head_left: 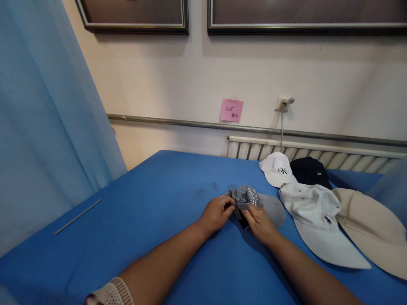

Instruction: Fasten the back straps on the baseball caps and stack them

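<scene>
A grey baseball cap [270, 207] with white lettering on its front lies on the blue-covered surface, its brim toward the right. My left hand [218, 214] is closed in a pinch on one end of the cap's back strap [243, 206]. On the strap's other side my right hand [259, 222] is closed, thumb and fingers gripping it next to the cap's rear opening. Parts of the cap are hidden behind both hands. To the right rests a white cap [313, 207] with a small dark emblem, its crown near the grey brim.
Behind it sit a white cap with dark letters [276, 169] and a black cap [310, 170]. A beige wide-brimmed hat [375, 228] lies far right. A thin stick [78, 216] lies at left on the blue cover [143, 203]. A radiator [337, 159] stands along the wall.
</scene>
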Demonstrator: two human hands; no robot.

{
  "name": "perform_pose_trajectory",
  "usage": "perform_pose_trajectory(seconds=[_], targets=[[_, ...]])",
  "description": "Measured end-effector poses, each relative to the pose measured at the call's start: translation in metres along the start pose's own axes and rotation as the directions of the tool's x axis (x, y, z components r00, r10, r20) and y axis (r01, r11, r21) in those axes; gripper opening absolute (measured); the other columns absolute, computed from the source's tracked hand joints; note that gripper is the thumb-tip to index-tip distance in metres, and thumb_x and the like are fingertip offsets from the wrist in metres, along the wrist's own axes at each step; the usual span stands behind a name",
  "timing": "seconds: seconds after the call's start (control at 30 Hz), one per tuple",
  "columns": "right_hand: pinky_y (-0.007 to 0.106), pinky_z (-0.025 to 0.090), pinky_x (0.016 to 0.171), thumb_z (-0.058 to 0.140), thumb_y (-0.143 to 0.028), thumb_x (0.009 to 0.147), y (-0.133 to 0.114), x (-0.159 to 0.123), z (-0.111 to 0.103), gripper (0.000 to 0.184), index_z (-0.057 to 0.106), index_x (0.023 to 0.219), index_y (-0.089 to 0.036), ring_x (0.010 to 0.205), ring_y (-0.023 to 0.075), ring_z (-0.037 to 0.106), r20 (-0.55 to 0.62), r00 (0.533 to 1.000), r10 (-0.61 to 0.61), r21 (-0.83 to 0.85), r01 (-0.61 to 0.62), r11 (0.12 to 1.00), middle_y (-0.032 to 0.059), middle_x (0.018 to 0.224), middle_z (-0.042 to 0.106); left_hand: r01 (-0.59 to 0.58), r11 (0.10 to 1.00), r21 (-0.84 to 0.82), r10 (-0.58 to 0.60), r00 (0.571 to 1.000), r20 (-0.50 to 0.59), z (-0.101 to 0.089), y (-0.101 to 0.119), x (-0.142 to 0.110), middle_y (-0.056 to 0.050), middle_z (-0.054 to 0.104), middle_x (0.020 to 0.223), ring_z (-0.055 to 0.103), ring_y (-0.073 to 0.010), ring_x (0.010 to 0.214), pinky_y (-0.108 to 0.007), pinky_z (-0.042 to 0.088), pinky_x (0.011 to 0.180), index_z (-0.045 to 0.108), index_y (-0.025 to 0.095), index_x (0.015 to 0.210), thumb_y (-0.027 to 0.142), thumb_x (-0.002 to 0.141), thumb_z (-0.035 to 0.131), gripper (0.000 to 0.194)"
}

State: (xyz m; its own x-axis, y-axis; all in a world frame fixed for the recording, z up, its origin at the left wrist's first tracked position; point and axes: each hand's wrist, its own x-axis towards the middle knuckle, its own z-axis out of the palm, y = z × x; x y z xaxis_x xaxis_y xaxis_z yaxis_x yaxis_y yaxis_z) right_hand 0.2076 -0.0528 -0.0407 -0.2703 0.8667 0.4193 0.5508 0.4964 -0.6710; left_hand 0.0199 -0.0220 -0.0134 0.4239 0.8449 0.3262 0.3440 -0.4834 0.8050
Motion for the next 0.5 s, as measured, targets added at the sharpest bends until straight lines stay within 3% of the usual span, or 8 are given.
perform_pose_trajectory(seconds=[0.1,0.2,0.27,0.4,0.5], targets=[[0.031,0.040,0.061,0.038,-0.037,0.097,0.001,0.000,-0.001,0.030,0.053,0.074,-0.022,0.064,0.0187,0.055,-0.019,1.000,0.013,-0.013,-0.014,1.000,0.0024,0.070,0.060,0.155,0.946,-0.285,-0.175,0.984,-0.047,0.002,-0.003,0.002,-0.002,0.066,0.077,0.057,-0.0127,0.067,-0.025,0.044,0.067,0.065,0.016,0.080,0.020,0.076,0.060,0.008],[0.030,0.038,0.059,0.037,-0.039,0.097,0.001,0.001,-0.001,0.034,0.048,0.069,-0.023,0.061,0.0182,0.053,-0.008,1.000,0.014,-0.042,-0.014,0.999,0.0014,0.066,0.057,0.361,0.771,-0.525,-0.429,0.903,-0.010,0.001,-0.005,0.005,0.000,0.062,0.062,0.053,-0.0102,0.052,-0.022,0.041,0.055,0.061,0.015,0.078,0.019,0.073,0.062,0.006],[0.030,0.038,0.059,0.037,-0.039,0.097,0.000,0.001,0.000,0.034,0.048,0.069,-0.023,0.061,0.0182,0.053,-0.005,1.000,0.007,-0.047,-0.007,0.999,0.0012,0.066,0.057,0.428,0.636,-0.642,-0.537,0.843,0.030,-0.001,-0.007,0.006,0.000,0.062,0.059,0.055,-0.0107,0.050,-0.021,0.040,0.052,0.060,0.015,0.076,0.015,0.071,0.062,0.006],[0.031,0.040,0.060,0.034,-0.040,0.097,0.000,0.002,-0.002,0.038,0.053,0.070,-0.022,0.062,0.0183,0.055,-0.017,0.999,0.027,-0.010,-0.028,1.000,0.0015,0.066,0.058,0.411,0.395,-0.821,-0.670,0.741,0.049,-0.013,-0.011,0.010,-0.003,0.063,0.062,0.057,-0.0117,0.051,-0.022,0.043,0.052,0.059,0.013,0.073,0.012,0.072,0.056,0.004],[0.032,0.045,0.063,0.034,-0.041,0.098,0.001,0.002,-0.005,0.039,0.061,0.077,-0.022,0.067,0.0197,0.060,-0.017,0.996,0.083,0.052,-0.082,0.995,0.0022,0.071,0.064,0.376,0.366,-0.851,-0.683,0.730,0.029,-0.026,-0.013,0.014,-0.003,0.060,0.060,0.056,-0.0105,0.051,-0.022,0.045,0.055,0.056,0.013,0.068,0.013,0.075,0.049,0.010]])
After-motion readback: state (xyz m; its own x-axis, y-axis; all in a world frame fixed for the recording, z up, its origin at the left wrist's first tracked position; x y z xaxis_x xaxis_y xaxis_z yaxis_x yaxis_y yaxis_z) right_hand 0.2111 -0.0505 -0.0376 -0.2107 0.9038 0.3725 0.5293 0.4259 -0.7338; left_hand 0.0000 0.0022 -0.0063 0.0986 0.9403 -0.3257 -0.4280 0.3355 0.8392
